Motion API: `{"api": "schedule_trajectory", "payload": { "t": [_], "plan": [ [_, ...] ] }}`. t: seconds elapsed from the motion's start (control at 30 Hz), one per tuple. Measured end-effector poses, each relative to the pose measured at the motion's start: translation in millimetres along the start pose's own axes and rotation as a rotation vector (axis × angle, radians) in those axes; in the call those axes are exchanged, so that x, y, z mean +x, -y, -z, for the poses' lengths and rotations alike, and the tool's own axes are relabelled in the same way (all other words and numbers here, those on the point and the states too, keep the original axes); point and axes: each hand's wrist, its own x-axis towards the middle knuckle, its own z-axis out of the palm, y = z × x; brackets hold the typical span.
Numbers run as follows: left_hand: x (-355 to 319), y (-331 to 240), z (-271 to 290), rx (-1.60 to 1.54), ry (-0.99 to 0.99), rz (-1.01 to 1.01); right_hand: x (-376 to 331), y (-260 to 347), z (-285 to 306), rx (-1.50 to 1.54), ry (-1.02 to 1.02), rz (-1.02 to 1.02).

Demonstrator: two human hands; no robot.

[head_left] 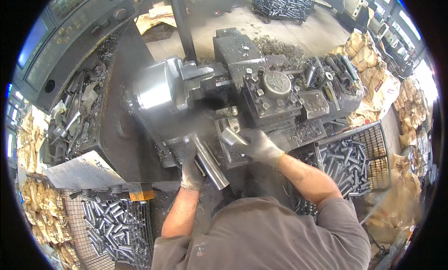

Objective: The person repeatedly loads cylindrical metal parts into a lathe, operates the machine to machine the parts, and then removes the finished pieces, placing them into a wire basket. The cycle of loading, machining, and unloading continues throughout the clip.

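Observation:
My left hand (pixel 190 171), in a pale work glove, is closed around a long shiny metal tube (pixel 212 165) that slants down toward my body. A thin edge of something shows beside its palm; I cannot tell what it is. My right hand (pixel 262 147), gloved too, grips a shorter metal tube (pixel 233 136) by its right end. Both tubes are in front of the lathe, below its chuck (pixel 154 90) and jaws (pixel 198 78). The tool post (pixel 276 85) with its round cap stands beyond my right hand.
Wire baskets of metal tubes stand at lower left (pixel 70 218) and right (pixel 385 153). The headstock cover (pixel 123 125) bears scrap and tools at left. Loose tools (pixel 331 78) lie on the lathe's right end. Brown paper sacks (pixel 373 83) are piled at right.

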Motion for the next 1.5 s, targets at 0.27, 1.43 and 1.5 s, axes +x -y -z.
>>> {"api": "schedule_trajectory", "payload": {
  "t": [0.27,1.43,1.5],
  "plan": [
    [25.0,-42.9,-105.5,0.284,0.233,-0.728,48.7,78.6,22.3,0.01,0.036,0.296],
    [-166.3,-18.2,248.1,-0.155,-0.578,-0.347,263.4,100.8,110.2,-0.663,0.401,0.325],
    [-158.7,-20.9,245.1,-0.085,-0.728,-0.416,253.1,101.7,113.2,-0.775,0.354,0.303]
  ]
}}
